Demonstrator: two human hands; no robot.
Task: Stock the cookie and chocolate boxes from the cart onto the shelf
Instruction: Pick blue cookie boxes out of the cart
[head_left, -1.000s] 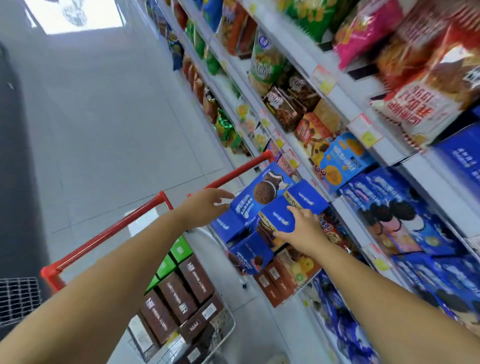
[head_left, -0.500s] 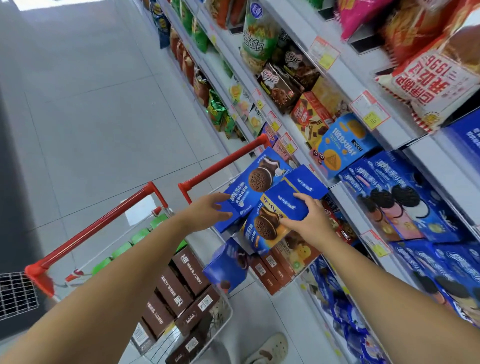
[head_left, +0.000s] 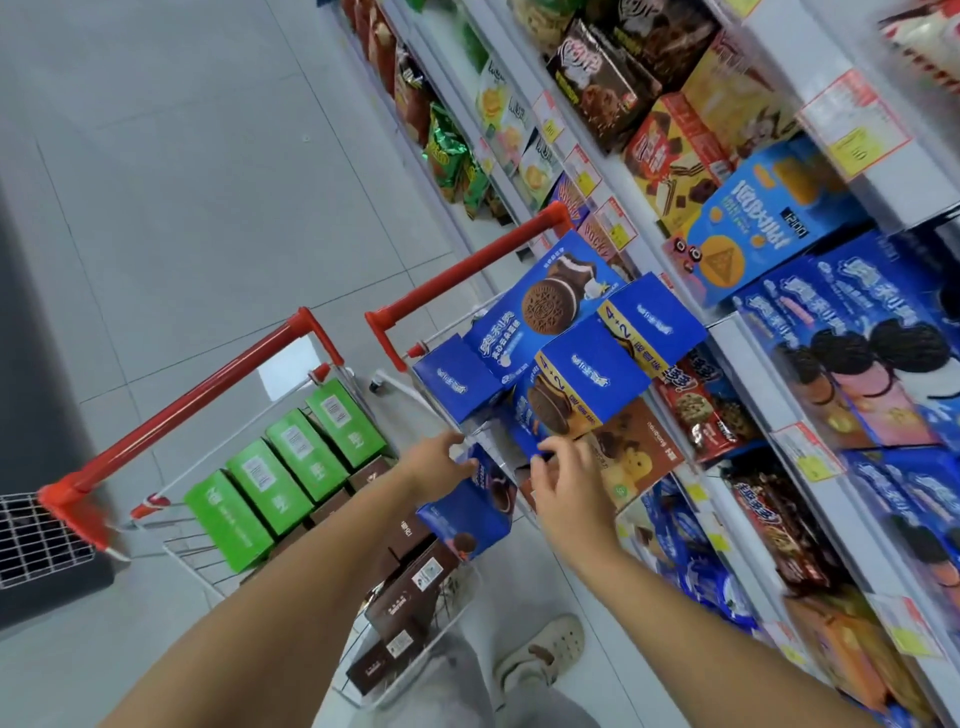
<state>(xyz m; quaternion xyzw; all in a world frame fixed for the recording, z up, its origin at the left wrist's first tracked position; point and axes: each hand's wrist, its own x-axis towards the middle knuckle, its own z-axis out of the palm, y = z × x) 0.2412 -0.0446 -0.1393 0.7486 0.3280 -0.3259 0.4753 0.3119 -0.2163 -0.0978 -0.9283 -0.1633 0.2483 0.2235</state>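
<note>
A tilted blue cookie box (head_left: 467, 512) sits at the near end of the cart's upper basket (head_left: 447, 332). My left hand (head_left: 439, 462) grips its top left edge. My right hand (head_left: 563, 480) has its fingers curled at the box's upper right corner, just under several stacked blue cookie boxes (head_left: 550, 332). The lower basket holds green boxes (head_left: 291, 467) and brown chocolate boxes (head_left: 410, 597). The shelf (head_left: 753, 364) on the right carries more blue cookie boxes (head_left: 852, 353).
The cart's red handles (head_left: 462, 270) stick out toward the aisle. Price tags (head_left: 805, 452) line the shelf edges. Snack bags (head_left: 447, 150) fill the far shelves. A sandalled foot (head_left: 545, 649) stands by the cart. Grey tiled floor (head_left: 182, 182) spreads to the left.
Both hands have left the upper blue boxes and dropped to the lower tilted blue box. The view has tipped downward, showing more of the cart.
</note>
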